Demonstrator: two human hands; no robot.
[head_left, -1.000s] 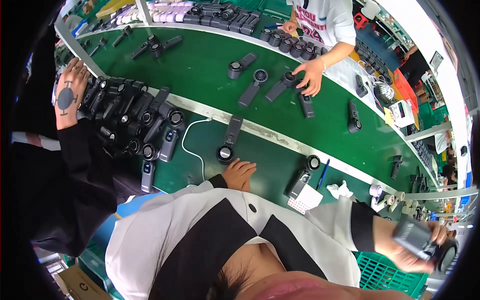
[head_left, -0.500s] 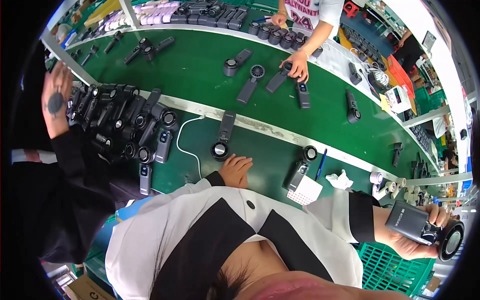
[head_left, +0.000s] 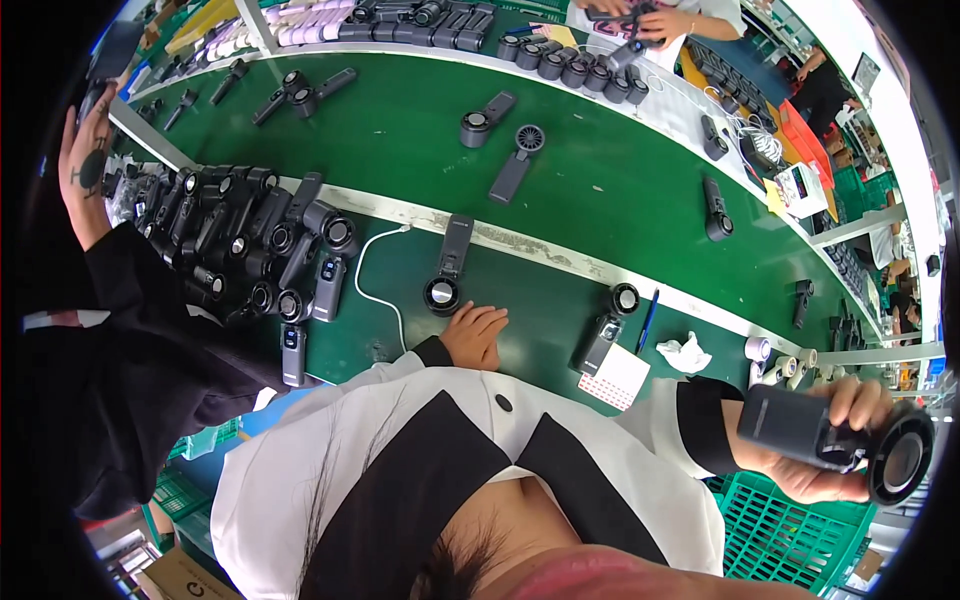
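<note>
Fan: past near right corner of table, gripped by right hand around hinge, presumably leaving head and handle clear; left hand: apart, fingers loose, at near edge beside second fan

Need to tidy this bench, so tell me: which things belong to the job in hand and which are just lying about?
Likely in the job:
dark handheld fan, in the right hand
second dark fan, near the left hand
pile of dark fans, at left

Apparently just lying about:
blue pen
crumpled white tissue
white cable
</note>
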